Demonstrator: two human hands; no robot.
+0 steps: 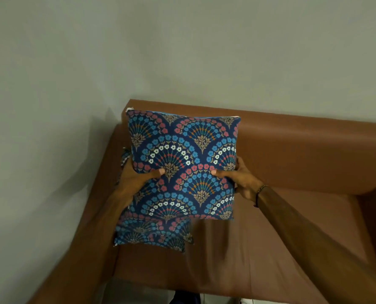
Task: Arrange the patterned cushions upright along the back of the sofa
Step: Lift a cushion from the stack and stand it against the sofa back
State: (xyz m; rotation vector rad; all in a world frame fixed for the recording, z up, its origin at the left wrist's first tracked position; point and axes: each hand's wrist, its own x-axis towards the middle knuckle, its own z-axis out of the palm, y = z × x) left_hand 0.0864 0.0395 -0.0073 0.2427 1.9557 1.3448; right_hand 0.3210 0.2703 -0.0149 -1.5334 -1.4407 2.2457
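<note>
- Two bare hands hold one patterned cushion (183,165) upright in the air, in front of the sofa's backrest (303,145) near its left end.
- Left hand (136,176) grips the cushion's left edge, thumb pressed on the front face, fingers clamped behind it and hidden.
- Right hand (242,181) grips the right edge the same way, thumb on the front; a dark bracelet (260,194) circles that wrist.
- Below the held cushion, more cushions (154,234) of the same navy floral fan print lie stacked flat on the seat (259,249), at its left end against the armrest (90,216).
- Brown sofa stands against a plain grey wall (138,51).
</note>
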